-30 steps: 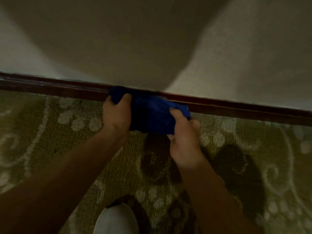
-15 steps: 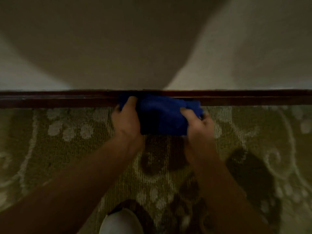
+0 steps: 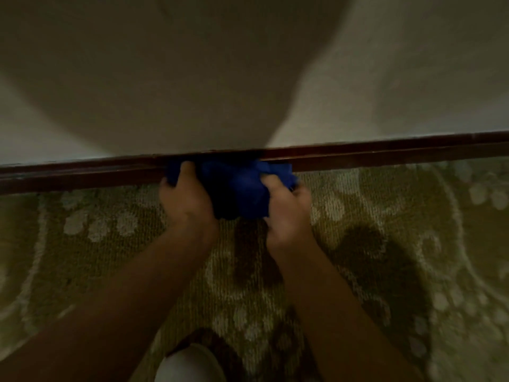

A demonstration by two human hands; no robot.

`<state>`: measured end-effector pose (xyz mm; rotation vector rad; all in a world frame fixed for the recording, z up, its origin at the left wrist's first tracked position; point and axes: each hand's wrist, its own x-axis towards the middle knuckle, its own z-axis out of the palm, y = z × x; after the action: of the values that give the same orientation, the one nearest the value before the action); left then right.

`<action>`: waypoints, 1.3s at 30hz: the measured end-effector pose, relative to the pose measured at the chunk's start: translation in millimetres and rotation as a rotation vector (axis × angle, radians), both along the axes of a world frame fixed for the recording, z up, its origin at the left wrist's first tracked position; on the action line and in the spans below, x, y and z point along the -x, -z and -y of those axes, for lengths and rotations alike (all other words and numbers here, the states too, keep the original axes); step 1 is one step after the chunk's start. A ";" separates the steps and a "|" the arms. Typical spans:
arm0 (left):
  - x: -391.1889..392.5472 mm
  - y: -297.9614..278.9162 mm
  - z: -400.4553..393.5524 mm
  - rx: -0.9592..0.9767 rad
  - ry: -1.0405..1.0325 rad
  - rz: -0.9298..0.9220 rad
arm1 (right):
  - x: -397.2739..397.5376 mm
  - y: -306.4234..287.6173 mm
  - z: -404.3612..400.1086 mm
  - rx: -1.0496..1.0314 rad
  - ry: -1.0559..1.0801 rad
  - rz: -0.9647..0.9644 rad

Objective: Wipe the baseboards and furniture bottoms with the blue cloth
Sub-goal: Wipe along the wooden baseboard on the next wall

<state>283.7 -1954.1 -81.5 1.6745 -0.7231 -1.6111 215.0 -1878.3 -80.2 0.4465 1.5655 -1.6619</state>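
My left hand [image 3: 187, 199] is clenched around the left end of the bunched-up deep blue cloth [image 3: 242, 188], knuckles up, with one finger reaching over the top of the fabric toward the wall. My right hand [image 3: 286, 208] grips the right end the same way, fingers curled into the folds, so the cloth is stretched and crumpled between my two fists. The cloth is pressed against the dark reddish-brown wooden baseboard [image 3: 385, 155], which runs as a long strip across the view, tilted slightly upward to the right, and the upper edge of the fabric covers the stretch of board just ahead of my hands. Above the board rises the plain pale textured wall [image 3: 413, 78], with a large rounded shadow lying over its left and middle part. Below, my forearms stretch over the olive-green patterned carpet [image 3: 96, 244] with pale floral and scroll motifs; the lower edge of the cloth hangs just over it. At the bottom edge, between my arms, something rounded and light grey [image 3: 190, 365] shows, too dim and blurred to identify.
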 end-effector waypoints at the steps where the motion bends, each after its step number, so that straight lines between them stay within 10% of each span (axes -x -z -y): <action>1: 7.0 1.5 -4.8 -0.004 0.022 -0.019 | 5.6 -2.6 -4.7 -0.029 0.040 -0.020; 7: 24.5 4.4 -38.5 -0.159 0.388 -0.152 | 40.8 -14.4 -36.1 -0.128 0.223 -0.095; 17: -77.1 3.5 48.8 -0.119 -0.071 0.156 | -60.0 10.2 68.9 -0.018 -0.272 0.093; 27: -43.7 24.7 28.0 -0.181 0.370 -0.080 | -4.8 -8.4 24.2 -0.037 0.210 -0.025; 34: -124.1 10.3 70.8 -0.161 0.102 0.048 | -72.8 11.2 73.4 -0.014 -0.372 0.303; 39: -128.8 -35.9 62.8 -0.097 0.416 0.144 | -32.3 -25.8 61.1 -0.155 -0.595 0.187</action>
<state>412.6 -2016.9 -45.6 1.8080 -1.1426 -1.8418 247.4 -1939.5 -54.4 0.1774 1.5027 -1.0230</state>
